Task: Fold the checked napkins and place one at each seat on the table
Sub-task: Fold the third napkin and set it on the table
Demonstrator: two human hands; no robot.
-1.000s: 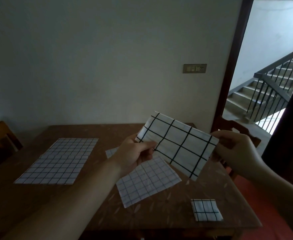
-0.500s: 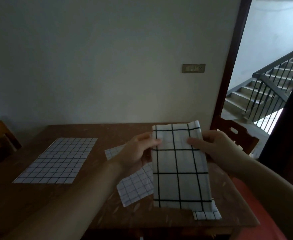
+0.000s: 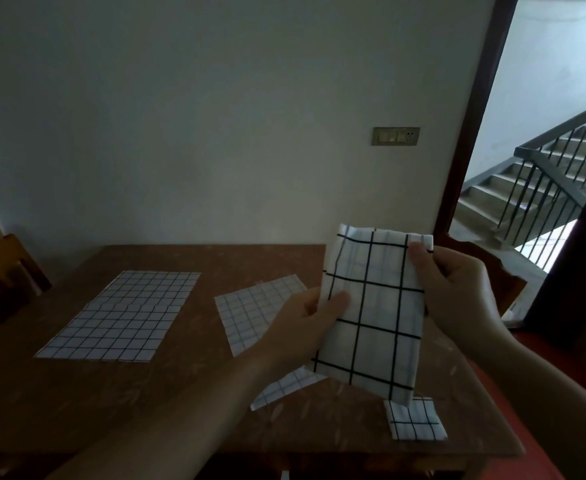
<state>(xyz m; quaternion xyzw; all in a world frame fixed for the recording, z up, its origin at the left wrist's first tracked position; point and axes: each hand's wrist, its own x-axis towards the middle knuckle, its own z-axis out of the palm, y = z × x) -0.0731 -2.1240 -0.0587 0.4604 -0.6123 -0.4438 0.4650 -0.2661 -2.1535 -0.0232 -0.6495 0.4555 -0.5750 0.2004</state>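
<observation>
Progress first, from the near edge outward: one small folded napkin (image 3: 415, 420) already lies flat on the table (image 3: 153, 403), close to the near right corner, so that seat looks served. Just above it you hold the large-check napkin (image 3: 371, 313) in the air over the right side of the table, folded into a long panel and tilted, its lower end hanging just over the small folded one. Your left hand (image 3: 305, 323) pinches its left edge, thumb on the front face and fingers behind. Your right hand (image 3: 457, 292) grips the upper right corner, fingers curled round the cloth. My read is that this one is mid-fold: it needs at least one more fold to match the small square, and it has not been set down yet.

Partly under your left hand, a fine-check cloth (image 3: 250, 310) lies flat at an angle; farther left, another fine-check cloth (image 3: 125, 317) is spread open. Both look unfolded, so whether they count as napkins to fold or as mats I cannot tell. Chairs stand at the far left (image 3: 4, 282) and far right (image 3: 492, 271), with nothing folded near them.
</observation>
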